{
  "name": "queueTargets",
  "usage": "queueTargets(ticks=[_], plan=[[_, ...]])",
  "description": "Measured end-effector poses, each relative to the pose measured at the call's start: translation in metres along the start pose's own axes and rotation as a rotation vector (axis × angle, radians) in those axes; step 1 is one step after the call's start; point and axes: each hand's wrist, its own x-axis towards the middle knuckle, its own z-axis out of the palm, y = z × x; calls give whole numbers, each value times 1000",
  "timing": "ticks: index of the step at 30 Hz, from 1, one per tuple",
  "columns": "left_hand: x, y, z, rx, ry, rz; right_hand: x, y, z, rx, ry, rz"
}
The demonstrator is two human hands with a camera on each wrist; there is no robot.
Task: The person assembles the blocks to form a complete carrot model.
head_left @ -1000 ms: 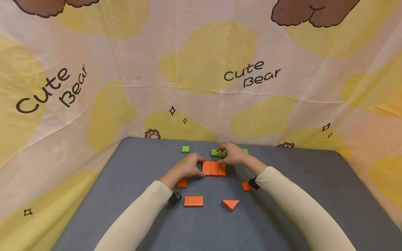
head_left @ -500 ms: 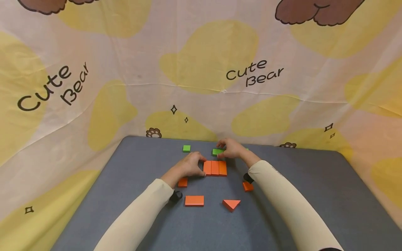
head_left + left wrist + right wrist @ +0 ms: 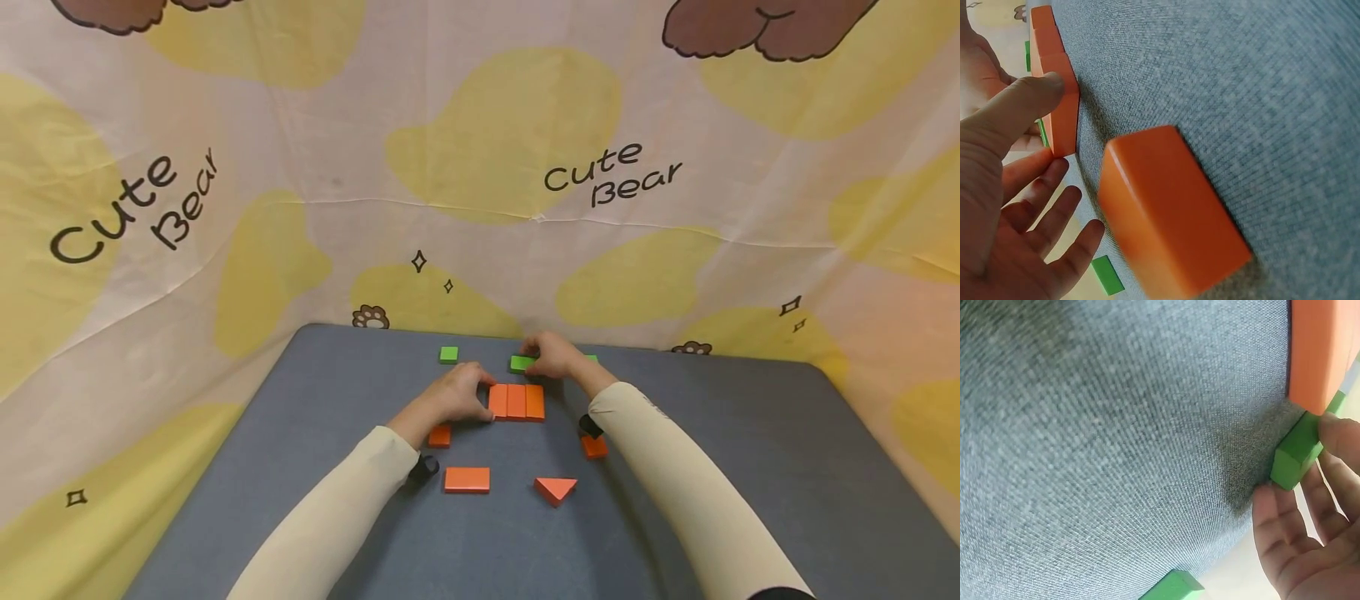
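Three orange rectangular blocks (image 3: 516, 402) lie side by side in a row on the grey-blue table. My left hand (image 3: 457, 394) pinches the leftmost one lengthwise, thumb at its near end and index finger at its far end; in the left wrist view the thumb presses the orange block (image 3: 1063, 112), with the other fingers spread below. Just behind the row, my right hand (image 3: 552, 357) holds a long green block (image 3: 521, 364), thumb on its near side and fingers on its far side. The right wrist view shows the end of this green block (image 3: 1294, 456) between thumb and fingers.
A small green block (image 3: 448, 355) lies at back left, another green block (image 3: 592, 358) partly behind the right wrist. Nearer are two small orange blocks (image 3: 440, 437) (image 3: 595, 447) beside the forearms, an orange rectangle (image 3: 467, 480) and an orange triangle (image 3: 555, 490). A printed cloth (image 3: 480, 167) hangs behind the table.
My right hand has moved back from the far right corner of the orange row onto the green block behind it. The left hand keeps its place on the orange row.
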Motion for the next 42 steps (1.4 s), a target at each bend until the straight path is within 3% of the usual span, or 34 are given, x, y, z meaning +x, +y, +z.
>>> queueTargets(ticks=[13, 21, 42], plan=[[-1, 2, -1, 1, -5, -10, -1, -5, 2, -10, -42, -82], [-2, 3, 0, 6, -10, -11, -3, -9, 2, 30, -78, -68], [1, 2, 1, 56, -1, -12, -2, -11, 3, -1, -129, -77]])
